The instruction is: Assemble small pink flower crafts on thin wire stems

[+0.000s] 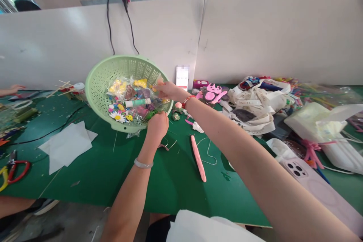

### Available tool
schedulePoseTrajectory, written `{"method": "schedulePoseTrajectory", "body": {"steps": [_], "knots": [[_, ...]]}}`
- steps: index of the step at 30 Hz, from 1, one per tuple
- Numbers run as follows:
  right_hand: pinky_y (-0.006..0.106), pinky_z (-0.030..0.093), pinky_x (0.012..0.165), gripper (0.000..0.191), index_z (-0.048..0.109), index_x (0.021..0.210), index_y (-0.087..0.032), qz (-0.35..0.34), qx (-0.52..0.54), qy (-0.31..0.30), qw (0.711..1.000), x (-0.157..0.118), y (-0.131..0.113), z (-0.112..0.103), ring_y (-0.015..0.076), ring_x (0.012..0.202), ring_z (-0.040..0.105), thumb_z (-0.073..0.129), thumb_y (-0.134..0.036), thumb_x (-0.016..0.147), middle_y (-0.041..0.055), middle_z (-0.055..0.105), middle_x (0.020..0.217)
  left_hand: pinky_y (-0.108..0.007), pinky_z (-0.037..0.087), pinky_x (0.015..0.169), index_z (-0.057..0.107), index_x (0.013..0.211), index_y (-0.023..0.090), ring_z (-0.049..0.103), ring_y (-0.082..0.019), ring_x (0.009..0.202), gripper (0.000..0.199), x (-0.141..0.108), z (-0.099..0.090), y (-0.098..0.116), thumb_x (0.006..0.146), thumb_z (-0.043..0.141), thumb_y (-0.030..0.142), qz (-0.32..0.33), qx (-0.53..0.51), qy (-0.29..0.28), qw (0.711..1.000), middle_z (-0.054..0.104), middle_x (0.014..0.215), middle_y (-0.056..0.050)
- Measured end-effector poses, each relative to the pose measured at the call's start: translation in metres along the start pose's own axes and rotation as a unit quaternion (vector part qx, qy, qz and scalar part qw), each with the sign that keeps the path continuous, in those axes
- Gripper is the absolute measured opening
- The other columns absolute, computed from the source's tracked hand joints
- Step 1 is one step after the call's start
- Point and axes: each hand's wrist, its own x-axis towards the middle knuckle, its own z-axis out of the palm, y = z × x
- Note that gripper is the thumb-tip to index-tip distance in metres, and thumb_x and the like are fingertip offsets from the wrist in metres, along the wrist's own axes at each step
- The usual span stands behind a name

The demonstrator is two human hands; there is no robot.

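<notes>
A pale green plastic basket (98,83) with holes in its wall is tilted towards me at the back of the table. My left hand (159,125) is closed on its near right rim. At its right side my right hand (168,90) reaches over the rim with bent fingers, next to a small translucent piece; what they grip is partly hidden. Inside the basket are a glue stick (138,102), a white daisy piece (117,117), a yellow smiley piece (129,117) and several clear packets. A pink clay-like stick (198,158) lies on the table near my right forearm.
White paper sheets (68,147) and red-handled pliers (18,170) lie left on the green table (113,181). White ribbons (252,98), a tissue pack (314,123) and a phone (320,189) crowd the right. Another person's hand (13,90) is far left.
</notes>
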Motion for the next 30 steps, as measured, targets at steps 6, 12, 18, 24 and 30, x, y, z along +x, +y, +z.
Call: {"method": "schedulePoseTrajectory", "body": {"steps": [6, 12, 18, 24, 30], "knots": [[0.031, 0.053, 0.093, 0.056, 0.038, 0.147, -0.006, -0.057, -0.062, 0.059, 0.995, -0.002, 0.004, 0.009, 0.0209, 0.107, 0.068, 0.056, -0.017, 0.094, 0.0187, 0.062, 0.134, -0.029, 0.053, 0.068, 0.063, 0.112, 0.007, 0.074, -0.025, 0.086, 0.044, -0.001, -0.001, 0.002, 0.105, 0.023, 0.025, -0.002, 0.003, -0.019, 1.000, 0.073, 0.095, -0.021], [0.033, 0.051, 0.095, 0.038, 0.067, 0.122, -0.011, -0.143, -0.311, -0.157, 0.927, -0.010, 0.020, 0.026, 0.0267, 0.115, 0.065, 0.057, -0.005, 0.085, 0.0133, 0.069, 0.126, -0.033, 0.053, 0.077, 0.070, 0.105, 0.009, 0.073, -0.029, 0.094, 0.044, 0.002, -0.008, -0.013, 0.104, 0.030, 0.028, 0.002, -0.036, -0.015, 0.999, 0.075, 0.096, -0.020], [0.033, 0.053, 0.089, 0.029, 0.069, 0.116, -0.008, -0.121, -0.365, -0.101, 0.917, -0.018, 0.020, 0.039, 0.0289, 0.116, 0.065, 0.049, -0.013, 0.095, 0.0206, 0.067, 0.125, -0.032, 0.052, 0.088, 0.075, 0.096, 0.010, 0.071, -0.027, 0.097, 0.023, 0.009, -0.010, -0.038, 0.091, 0.062, 0.029, -0.080, -0.151, 0.028, 0.985, 0.075, 0.097, -0.016], [0.033, 0.051, 0.088, 0.034, 0.070, 0.114, -0.015, -0.141, -0.373, -0.149, 0.905, -0.013, 0.019, 0.032, 0.0276, 0.114, 0.066, 0.049, -0.006, 0.090, 0.0145, 0.071, 0.121, -0.037, 0.047, 0.105, 0.066, 0.121, 0.008, 0.058, -0.031, 0.127, 0.036, 0.014, 0.000, -0.038, 0.087, 0.066, 0.021, -0.112, -0.135, 0.110, 0.978, 0.060, 0.139, -0.020], [0.043, 0.043, 0.103, 0.043, 0.061, 0.131, -0.019, -0.143, -0.374, -0.143, 0.905, -0.016, 0.021, 0.038, 0.0286, 0.127, 0.059, 0.050, -0.007, 0.092, 0.0134, 0.066, 0.131, -0.036, 0.048, 0.105, 0.064, 0.122, 0.001, 0.059, -0.030, 0.126, 0.036, 0.011, -0.001, -0.036, 0.092, 0.046, 0.006, -0.083, -0.123, 0.092, 0.985, 0.061, 0.136, -0.023]]}}
